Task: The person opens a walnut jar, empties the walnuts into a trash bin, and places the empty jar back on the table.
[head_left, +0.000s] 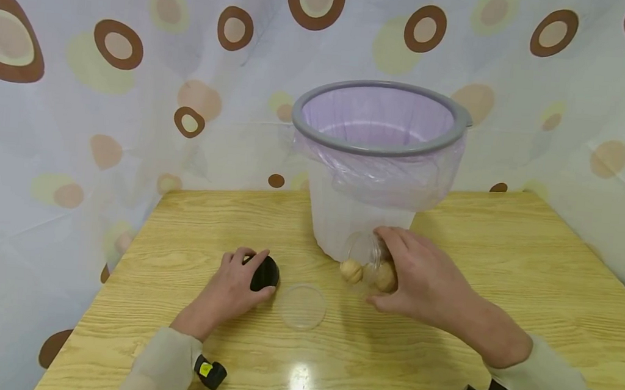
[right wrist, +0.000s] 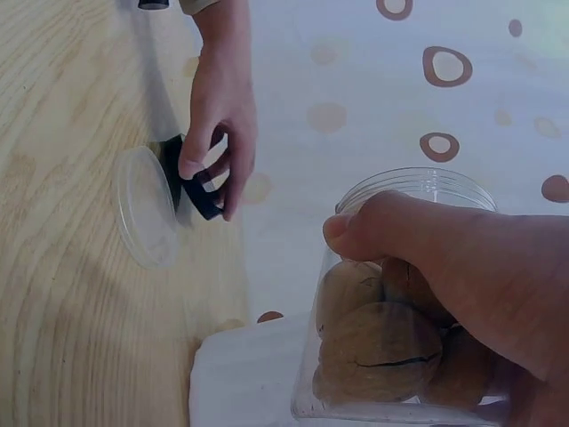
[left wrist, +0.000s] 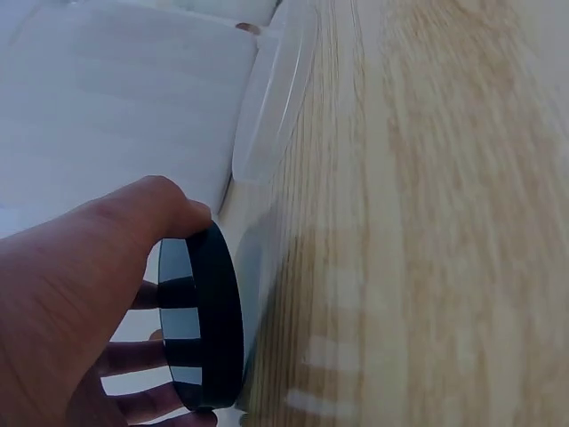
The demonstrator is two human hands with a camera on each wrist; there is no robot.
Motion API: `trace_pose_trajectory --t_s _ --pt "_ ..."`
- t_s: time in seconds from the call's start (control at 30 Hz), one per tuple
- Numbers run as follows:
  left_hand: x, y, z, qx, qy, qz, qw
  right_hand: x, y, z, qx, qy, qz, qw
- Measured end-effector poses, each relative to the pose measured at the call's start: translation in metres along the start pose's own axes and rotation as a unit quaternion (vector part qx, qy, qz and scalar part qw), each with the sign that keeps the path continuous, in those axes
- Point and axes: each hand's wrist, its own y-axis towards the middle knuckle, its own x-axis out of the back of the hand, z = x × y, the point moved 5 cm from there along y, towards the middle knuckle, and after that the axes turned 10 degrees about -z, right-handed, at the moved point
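My left hand (head_left: 232, 286) grips a round black screw lid (head_left: 266, 274) by its rim, thumb on one side and fingers on the other. In the left wrist view the lid (left wrist: 220, 316) stands close over the table. Just right of it, a clear round plastic inner cover (head_left: 302, 306) lies on the wood. My right hand (head_left: 432, 278) wraps round a clear plastic jar (head_left: 361, 246), whose lidless threaded mouth shows in the right wrist view. Several walnuts (right wrist: 378, 351), some with cracked shells, sit inside the jar. The palm and fingers hide part of it.
A white bin (head_left: 338, 215) with a grey rim and a pinkish-purple liner stands behind the jar on the wooden table (head_left: 205, 223). Patterned curtain cloth (head_left: 146, 133) hangs along the back and sides.
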Motion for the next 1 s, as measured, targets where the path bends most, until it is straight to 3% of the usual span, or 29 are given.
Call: trace_pose_trajectory --t_s 0.23,0.63,1.0 --pt "-0.003 0.001 0.000 -0.005 0.014 0.018 0.9997 0.012 0.004 -0.003 0.005 0.012 -0.006 0.9999" --pt "-0.003 0.002 -0.001 -0.021 0.026 0.037 0.9988 0.033 0.014 -0.007 -0.031 0.016 0.016 0.9993" --pt "0.001 0.004 -0.002 -0.006 0.008 0.076 0.9971 0.046 0.021 -0.006 -0.018 0.025 0.011 0.9995"
